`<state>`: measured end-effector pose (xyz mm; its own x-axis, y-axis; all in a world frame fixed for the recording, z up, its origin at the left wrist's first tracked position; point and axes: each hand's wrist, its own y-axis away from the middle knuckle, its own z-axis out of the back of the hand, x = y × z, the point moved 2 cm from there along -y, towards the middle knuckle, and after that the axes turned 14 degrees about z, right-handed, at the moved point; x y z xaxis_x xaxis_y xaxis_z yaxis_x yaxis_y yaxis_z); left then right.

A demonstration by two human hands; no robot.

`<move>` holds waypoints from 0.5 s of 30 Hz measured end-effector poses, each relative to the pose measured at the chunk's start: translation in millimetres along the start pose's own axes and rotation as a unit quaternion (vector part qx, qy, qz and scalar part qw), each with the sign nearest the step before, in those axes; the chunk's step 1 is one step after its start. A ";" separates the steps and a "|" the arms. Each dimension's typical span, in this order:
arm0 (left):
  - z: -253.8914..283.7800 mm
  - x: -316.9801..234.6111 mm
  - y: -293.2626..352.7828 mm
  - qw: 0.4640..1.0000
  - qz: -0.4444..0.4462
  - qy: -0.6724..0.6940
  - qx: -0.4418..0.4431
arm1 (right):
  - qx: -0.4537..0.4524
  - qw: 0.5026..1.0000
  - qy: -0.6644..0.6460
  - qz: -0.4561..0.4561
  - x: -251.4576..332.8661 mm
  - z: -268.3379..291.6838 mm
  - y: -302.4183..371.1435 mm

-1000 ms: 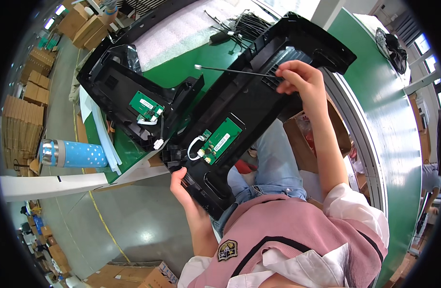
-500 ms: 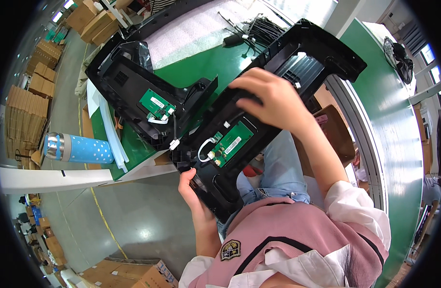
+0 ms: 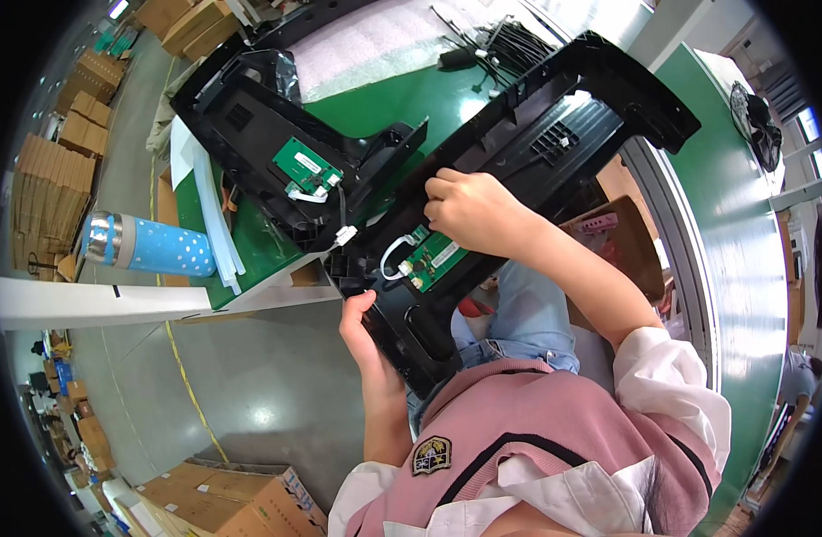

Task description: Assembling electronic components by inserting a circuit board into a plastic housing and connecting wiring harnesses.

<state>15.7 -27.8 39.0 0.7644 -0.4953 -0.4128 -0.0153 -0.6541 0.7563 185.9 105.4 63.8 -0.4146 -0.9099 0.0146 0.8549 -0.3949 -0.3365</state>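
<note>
A long black plastic housing (image 3: 518, 148) lies slanted across my lap and the table edge. My left hand (image 3: 370, 349) grips its near lower end, thumb on top. Inside sits a green circuit board (image 3: 438, 258) with a short white cable (image 3: 388, 255) looped at its left. Over the board's upper edge is my right hand (image 3: 473, 210), fingers pinched together against the housing; whatever is between the fingertips is hidden. To the left rests a similar black housing (image 3: 241, 148) with its own green board (image 3: 305, 166) and a white connector (image 3: 344, 235) on a dark cable.
Black cables (image 3: 509, 49) lie bundled at the back of the green table (image 3: 366, 103), beside white foam sheet (image 3: 366, 54). A blue dotted bottle (image 3: 165, 249) stands at the left by pale blue strips (image 3: 218, 228). An open cardboard box (image 3: 621, 242) is below right; cartons (image 3: 227, 501) stand on the floor.
My right hand has moved down and left toward the circuit board, and its fingers have closed from a spread pose. The view has shifted slightly; my left hand keeps its grip.
</note>
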 end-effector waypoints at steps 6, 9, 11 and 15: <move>17.1 8.4 -14.0 1.000 0.002 0.012 0.004 | 0.074 0.995 0.044 0.046 1.2 -3.7 -5.5; 28.1 13.5 -23.3 1.000 -0.017 0.015 -0.005 | 0.028 0.997 0.045 0.062 3.7 10.4 -3.8; 22.3 11.7 -22.8 1.000 -0.029 0.012 0.000 | -0.110 0.992 0.016 0.063 6.9 35.5 -3.9; 2.9 4.5 -4.6 0.978 -0.211 -0.004 0.004 | -0.240 0.970 -0.022 0.041 24.7 97.9 -3.2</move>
<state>17.3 -28.7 32.2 0.6984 -0.1858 -0.6912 0.2942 -0.8058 0.5139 203.5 71.7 157.4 -0.3284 -0.9445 0.0055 0.6367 -0.2257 -0.7373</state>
